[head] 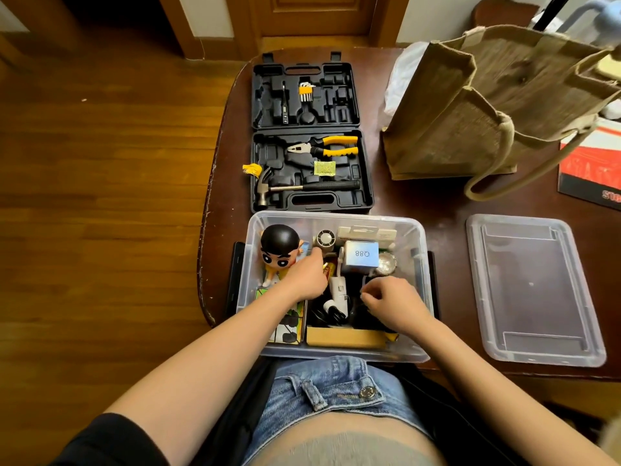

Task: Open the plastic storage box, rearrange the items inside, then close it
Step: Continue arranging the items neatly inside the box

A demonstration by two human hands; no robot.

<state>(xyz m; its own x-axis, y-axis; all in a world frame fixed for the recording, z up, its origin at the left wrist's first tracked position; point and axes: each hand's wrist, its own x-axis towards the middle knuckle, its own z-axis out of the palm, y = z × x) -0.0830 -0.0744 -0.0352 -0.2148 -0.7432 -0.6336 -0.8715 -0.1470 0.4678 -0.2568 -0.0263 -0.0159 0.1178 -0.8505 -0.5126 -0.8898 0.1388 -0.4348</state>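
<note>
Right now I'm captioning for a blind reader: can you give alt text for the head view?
Both hands, left hand and right hand, reach into an open clear plastic storage box packed with small items, including a black-haired cartoon figurine. Its clear plastic lid lies to the right on the dark wooden table, with an open black tool case behind.

A home room, wooden plank floor (pixel 100 163), panelled wooden door (pixel 316 15), dark wooden table (pixel 437 203), jute bag (pixel 470 112)
</note>
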